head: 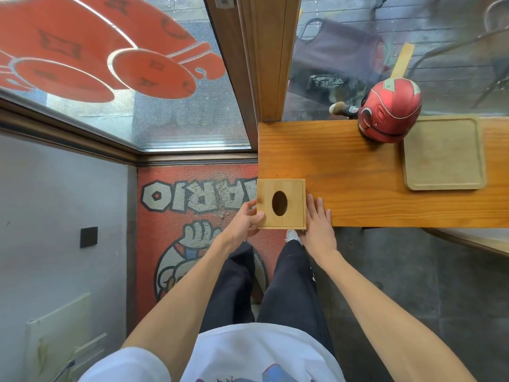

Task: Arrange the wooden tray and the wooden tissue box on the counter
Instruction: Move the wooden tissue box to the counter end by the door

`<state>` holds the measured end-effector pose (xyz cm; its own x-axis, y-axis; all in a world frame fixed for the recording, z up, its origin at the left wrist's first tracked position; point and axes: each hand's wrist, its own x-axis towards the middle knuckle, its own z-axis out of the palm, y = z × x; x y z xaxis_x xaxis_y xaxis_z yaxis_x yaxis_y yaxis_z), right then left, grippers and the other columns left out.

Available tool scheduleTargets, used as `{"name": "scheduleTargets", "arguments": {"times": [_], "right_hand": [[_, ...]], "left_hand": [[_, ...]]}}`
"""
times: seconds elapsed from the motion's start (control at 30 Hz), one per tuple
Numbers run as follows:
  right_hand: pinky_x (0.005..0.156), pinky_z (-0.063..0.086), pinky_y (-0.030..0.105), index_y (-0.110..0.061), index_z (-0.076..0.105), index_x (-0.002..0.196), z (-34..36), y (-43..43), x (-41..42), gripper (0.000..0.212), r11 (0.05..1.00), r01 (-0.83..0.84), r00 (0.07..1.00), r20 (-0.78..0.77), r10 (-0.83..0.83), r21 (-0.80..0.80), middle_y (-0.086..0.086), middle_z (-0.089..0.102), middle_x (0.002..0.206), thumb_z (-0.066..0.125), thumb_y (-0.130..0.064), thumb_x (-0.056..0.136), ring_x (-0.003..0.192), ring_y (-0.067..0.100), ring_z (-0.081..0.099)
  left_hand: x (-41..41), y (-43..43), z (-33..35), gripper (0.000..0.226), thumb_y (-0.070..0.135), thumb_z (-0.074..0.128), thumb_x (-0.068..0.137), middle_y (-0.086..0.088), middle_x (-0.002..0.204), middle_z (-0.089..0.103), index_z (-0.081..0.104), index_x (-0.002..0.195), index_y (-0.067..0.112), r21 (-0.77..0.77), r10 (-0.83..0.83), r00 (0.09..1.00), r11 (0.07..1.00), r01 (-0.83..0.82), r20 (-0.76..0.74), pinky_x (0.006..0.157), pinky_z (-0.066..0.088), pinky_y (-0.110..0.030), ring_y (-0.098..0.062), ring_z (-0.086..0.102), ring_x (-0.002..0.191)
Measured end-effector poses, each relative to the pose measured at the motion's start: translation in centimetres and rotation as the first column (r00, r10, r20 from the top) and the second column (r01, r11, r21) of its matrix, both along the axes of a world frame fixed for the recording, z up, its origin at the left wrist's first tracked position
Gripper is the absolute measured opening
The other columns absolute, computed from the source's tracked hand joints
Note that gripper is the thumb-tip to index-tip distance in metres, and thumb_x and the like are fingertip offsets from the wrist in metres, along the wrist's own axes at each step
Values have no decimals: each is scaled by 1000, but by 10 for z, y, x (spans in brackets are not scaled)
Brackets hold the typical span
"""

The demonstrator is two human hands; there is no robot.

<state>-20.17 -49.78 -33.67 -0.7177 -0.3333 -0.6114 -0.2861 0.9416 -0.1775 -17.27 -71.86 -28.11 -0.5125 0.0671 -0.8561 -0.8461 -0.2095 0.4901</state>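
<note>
Small eatery or cafe at street level. Narrow wooden surface point(344, 172) runs along a big window point(165, 111) carrying a red printed logo decal point(82, 56); paved street outside. Painted cartoon mural point(198, 216) with lettering on the low wall. Wooden tray point(443, 154) and tissue box point(281, 204) on the surface, red helmet point(389, 110) beside the tray.

Upside-down "ARIO", perhaps "MARIO", on floor mat point(198, 172)

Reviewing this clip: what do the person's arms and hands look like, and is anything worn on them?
Both forearms are bare, with no gloves, watch or rings visible on the left hand or the right hand. Short white sleeves of a T-shirt with a printed graphic end above the elbows.
</note>
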Motion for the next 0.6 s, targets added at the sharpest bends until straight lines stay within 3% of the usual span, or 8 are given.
{"name": "scheduleTargets", "arguments": {"times": [0.1,0.17,0.23,0.3,0.37,0.4,0.53,0.6], "right_hand": [[126,2,51,-17,-5,160,6,8,-5,92,994,51,997,58,-46,-96,8,-10,169,59,-24,95,155,32,-12],[126,0,48,-18,0,161,16,17,-8,86,933,285,957,113,-266,-221,5,-9,168,57,-16,95,155,27,-12],[127,3,43,-18,2,161,26,29,-5,83,691,651,753,160,-638,-314,2,-6,169,56,-22,98,156,24,-6],[126,14,44,-19,-6,160,35,33,-3,93,249,933,330,338,-882,-262,3,-1,170,61,-33,97,156,27,7],[119,31,53,-18,-5,159,40,27,-7,104,-170,983,-96,583,-807,-74,8,12,168,71,-35,91,151,36,25],[115,38,57,-15,8,159,41,21,-10,100,-271,962,-220,661,-718,25,12,20,166,74,-32,87,147,40,33],[109,44,57,-8,36,147,43,-9,-20,71,-395,876,-441,794,-419,278,23,40,153,71,-30,89,134,43,48],[87,53,55,-4,45,135,44,-21,-26,54,-435,842,-482,808,-340,319,26,50,142,68,-29,92,110,40,61]], "left_hand": [[-1,1,3,70,32,61,91,3,144,49,24,151,31,-8,-49,999,999,49,3,112,37,-52,-20,56,121],[-3,1,4,86,41,64,89,2,149,44,12,157,32,-27,-81,997,996,80,-10,112,33,-50,-21,51,124],[-6,1,3,87,42,63,93,-2,156,38,7,159,31,-55,-94,995,994,92,-35,113,31,-45,-21,48,130],[-10,1,2,89,43,65,92,-6,158,37,7,159,31,-66,-96,994,993,93,-45,118,30,-49,-25,46,137],[-12,3,2,93,41,68,89,-9,157,39,7,158,32,-40,-89,995,995,87,-52,119,33,-52,-28,49,137],[-12,4,3,93,39,69,88,-10,157,40,8,158,31,-26,-85,995,996,84,-57,118,34,-54,-29,50,136],[-13,7,4,86,27,69,92,-13,156,42,13,158,31,4,-40,998,999,40,-54,116,37,-56,-33,51,135],[-13,7,4,82,20,67,93,-13,151,47,16,157,29,30,-17,999,999,18,-43,110,45,-53,-31,55,131]]}}
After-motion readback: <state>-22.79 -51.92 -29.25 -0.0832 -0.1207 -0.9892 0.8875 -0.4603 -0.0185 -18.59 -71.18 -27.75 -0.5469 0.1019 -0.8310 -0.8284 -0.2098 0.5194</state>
